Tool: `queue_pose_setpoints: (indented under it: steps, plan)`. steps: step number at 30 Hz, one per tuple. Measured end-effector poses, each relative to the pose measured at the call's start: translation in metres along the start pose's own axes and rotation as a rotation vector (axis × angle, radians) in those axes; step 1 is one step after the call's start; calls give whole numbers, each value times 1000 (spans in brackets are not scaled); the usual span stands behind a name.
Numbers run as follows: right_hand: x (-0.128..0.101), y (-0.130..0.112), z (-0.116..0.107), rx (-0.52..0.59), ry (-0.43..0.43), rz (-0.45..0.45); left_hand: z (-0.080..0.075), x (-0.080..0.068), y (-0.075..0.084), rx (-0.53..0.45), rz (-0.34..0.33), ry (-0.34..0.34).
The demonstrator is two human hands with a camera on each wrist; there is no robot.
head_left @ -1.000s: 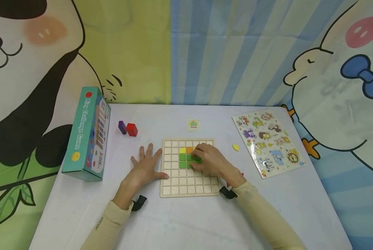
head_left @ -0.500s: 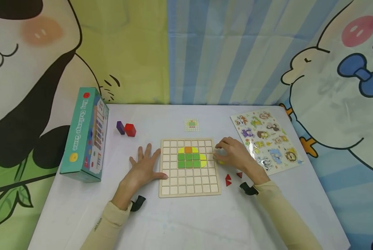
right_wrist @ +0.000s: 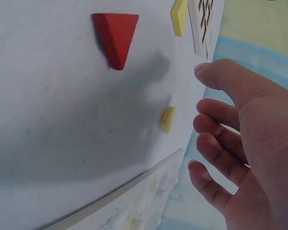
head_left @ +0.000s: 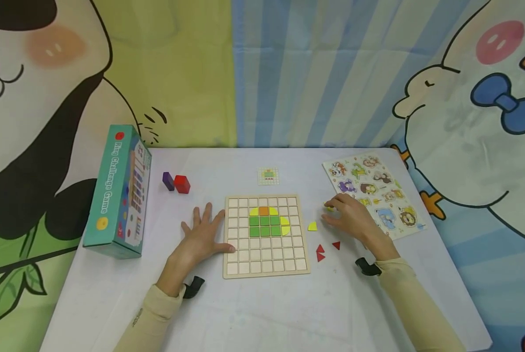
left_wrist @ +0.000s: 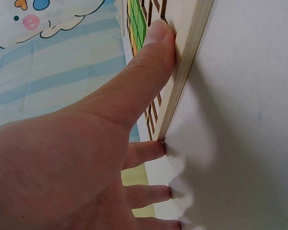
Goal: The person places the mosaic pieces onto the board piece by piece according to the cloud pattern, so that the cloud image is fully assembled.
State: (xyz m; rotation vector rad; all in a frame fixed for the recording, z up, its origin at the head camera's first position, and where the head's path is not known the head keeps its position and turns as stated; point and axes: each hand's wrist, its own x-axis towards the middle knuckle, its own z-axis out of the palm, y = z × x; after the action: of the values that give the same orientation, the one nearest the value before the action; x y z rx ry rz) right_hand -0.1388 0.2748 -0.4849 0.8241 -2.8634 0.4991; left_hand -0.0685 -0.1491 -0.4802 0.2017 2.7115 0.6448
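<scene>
A wooden grid board [head_left: 266, 261] lies mid-table, holding green squares [head_left: 264, 226], an orange square and yellow curved pieces. My left hand [head_left: 201, 233] lies flat on the table with fingers spread, its thumb [left_wrist: 156, 38] pressing the board's left edge [left_wrist: 182, 72]. My right hand [head_left: 349, 214] hovers right of the board, fingers relaxed and holding nothing. Its fingertips are just short of a small yellow piece [head_left: 328, 208] [right_wrist: 167, 119]. Another yellow piece [head_left: 312, 226] and red triangles [head_left: 320, 253] [right_wrist: 115, 31] lie between the hand and the board.
A teal game box [head_left: 117, 190] stands at the left. A purple block [head_left: 168, 180] and a red block [head_left: 182, 184] sit behind the left hand. A small pattern card [head_left: 269, 176] lies behind the board, and an animal puzzle sheet [head_left: 372, 193] lies at the right.
My right hand left the board and moved right, past one yellow piece, to the small yellow piece near the animal puzzle. The left hand has stayed put.
</scene>
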Motion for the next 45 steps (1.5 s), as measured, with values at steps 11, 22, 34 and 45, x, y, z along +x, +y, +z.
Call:
queue_pose_setpoints:
  steps: [11, 22, 34, 45]
  plan:
    - [-6, 18, 3, -19, -74, 158, 1, -1, 0, -20, -9, -8]
    - [-6, 27, 8, -6, -83, 119, 1, -1, 1, -1, -9, -9]
    - [-4, 29, 16, -1, -41, 136, 0, -1, 0, 9, -7, -4]
    - [-4, 27, 18, 14, -44, 156, 1, 0, 0, 3, -11, -4]
